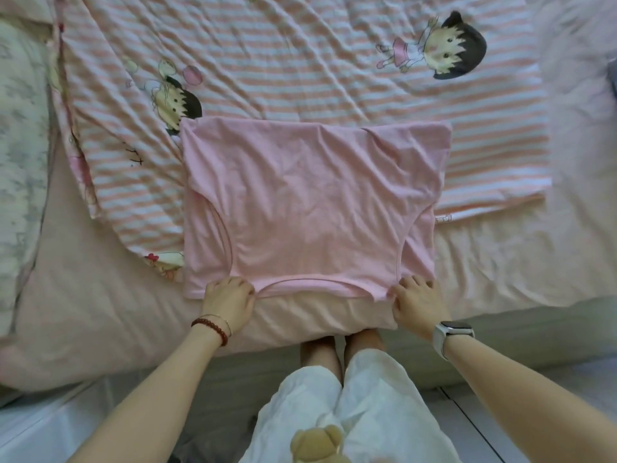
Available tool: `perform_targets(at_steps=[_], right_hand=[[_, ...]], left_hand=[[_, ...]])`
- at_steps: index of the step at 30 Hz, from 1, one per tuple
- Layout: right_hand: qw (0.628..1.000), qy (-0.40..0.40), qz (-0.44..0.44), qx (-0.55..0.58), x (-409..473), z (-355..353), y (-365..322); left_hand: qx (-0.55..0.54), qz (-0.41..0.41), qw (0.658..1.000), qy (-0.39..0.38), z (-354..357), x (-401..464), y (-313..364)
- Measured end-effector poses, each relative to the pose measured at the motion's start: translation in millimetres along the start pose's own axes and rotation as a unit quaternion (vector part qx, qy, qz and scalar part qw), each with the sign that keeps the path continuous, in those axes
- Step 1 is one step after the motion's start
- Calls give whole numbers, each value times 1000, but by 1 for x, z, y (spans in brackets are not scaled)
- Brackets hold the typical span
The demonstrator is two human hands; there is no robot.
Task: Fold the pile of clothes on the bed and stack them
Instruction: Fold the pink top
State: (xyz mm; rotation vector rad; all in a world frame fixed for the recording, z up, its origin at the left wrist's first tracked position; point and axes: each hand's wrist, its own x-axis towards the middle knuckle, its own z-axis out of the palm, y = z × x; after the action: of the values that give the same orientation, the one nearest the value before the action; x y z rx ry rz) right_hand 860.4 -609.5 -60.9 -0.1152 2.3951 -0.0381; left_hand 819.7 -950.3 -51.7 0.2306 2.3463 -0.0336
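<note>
My left fingers (240,289) curled over the near-left corner of the pink T-shirt (310,208), pinching the cloth beside the neckline; right fingers (405,289) curled the same way on the near-right corner. Both grips closed on fabric, knuckles up. Held so, I judge, to keep the near edge taut and square for carrying it away from me in the next fold. Left hand (227,304) and right hand (417,305) lie level with each other, well apart, one at each end of the collar edge. Wrists straight, forearms reaching forward from below, spread like a V; bead bracelet (213,329) on the left wrist, watch (450,335) on the right. Shirt lies flat, sleeves already tucked in, collar towards me, its far half resting on a striped cartoon-print quilt (300,68), its near half on the pink sheet of the bed (100,312). No finished stack in view.
</note>
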Motion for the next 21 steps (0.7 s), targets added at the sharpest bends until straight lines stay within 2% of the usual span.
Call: perform_targets(at_steps=[4, 7, 12, 15, 17, 19, 21], right_hand=[[988, 135, -6, 78, 23, -32, -15], [965, 239, -28, 101, 56, -66, -25], [968, 244, -53, 39, 134, -119, -28], [976, 215, -10, -8, 172, -127, 5], [980, 197, 18, -23, 185, -127, 33], [978, 206, 26, -24, 188, -129, 52], [963, 265, 48, 16, 186, -135, 64]], left_hand=[[-62, 10, 985, 161, -37, 25, 14], [-67, 44, 967, 241, -73, 52, 29], [13, 19, 972, 235, -117, 124, 36], [-11, -47, 978, 202, -127, 162, 11], [-10, -58, 979, 196, -129, 175, -8], [-49, -62, 967, 243, -135, 178, -18], [-96, -81, 936, 330, -146, 180, -26]])
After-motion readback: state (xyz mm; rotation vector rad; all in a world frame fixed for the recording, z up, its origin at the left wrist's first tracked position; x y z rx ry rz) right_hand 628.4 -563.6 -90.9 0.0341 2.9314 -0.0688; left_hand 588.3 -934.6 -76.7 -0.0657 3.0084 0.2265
